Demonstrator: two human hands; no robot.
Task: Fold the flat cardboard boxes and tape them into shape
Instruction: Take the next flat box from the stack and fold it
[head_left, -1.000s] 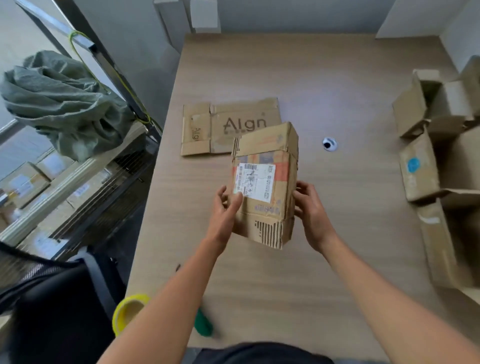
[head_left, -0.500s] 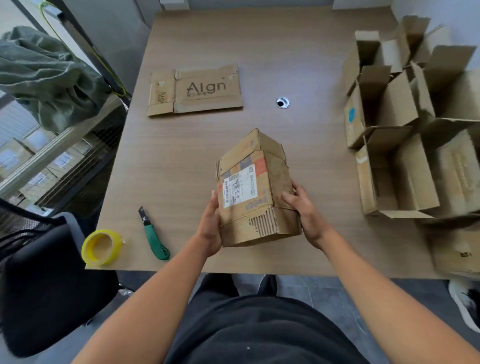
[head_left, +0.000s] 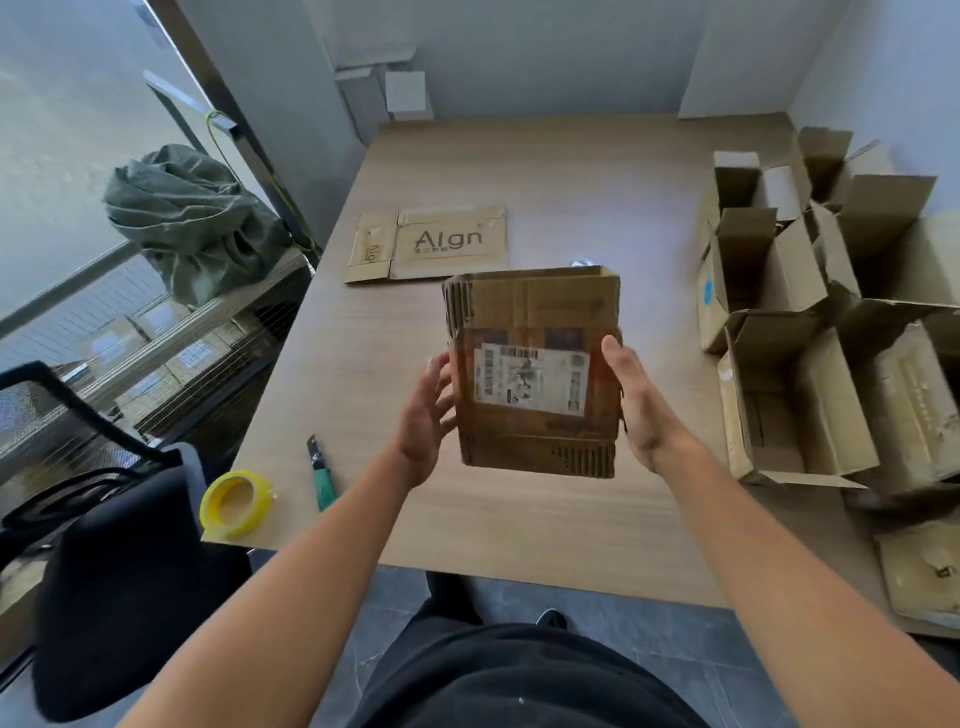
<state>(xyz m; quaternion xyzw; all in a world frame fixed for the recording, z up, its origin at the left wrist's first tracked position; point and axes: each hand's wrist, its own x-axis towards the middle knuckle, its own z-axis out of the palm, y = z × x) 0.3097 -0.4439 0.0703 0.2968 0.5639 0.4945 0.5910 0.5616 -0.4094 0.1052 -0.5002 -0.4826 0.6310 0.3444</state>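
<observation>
Two bare forearms reach out over the near edge of the table (head_left: 467, 525). Near left corner: yellow tape roll (head_left: 234, 503), with a green utility knife (head_left: 322, 475) just right of it, not touching, blade end pointing far. A black chair (head_left: 104, 545) stands left of the table.

Mid-table: folded cardboard box (head_left: 535, 312) is held up off the surface between both hands, with the face bearing the white shipping label (head_left: 530, 382) toward the camera. Left hand (head_left: 423, 415) lies flat at the box's left side, fingers straight and slightly spread, not wrapped. Motion blur there, so firm contact is hard to tell. Right hand (head_left: 636, 400) grips the right edge: thumb on the front face, other fingers hidden behind the box.

Farther, left of centre: flat cardboard box (head_left: 447, 244) printed "Algn" lies on the table. Right side: a cluster of open boxes (head_left: 779, 312), flaps up, touching one another. Far left, off the table: a crumpled grey-green sack (head_left: 192, 228).
</observation>
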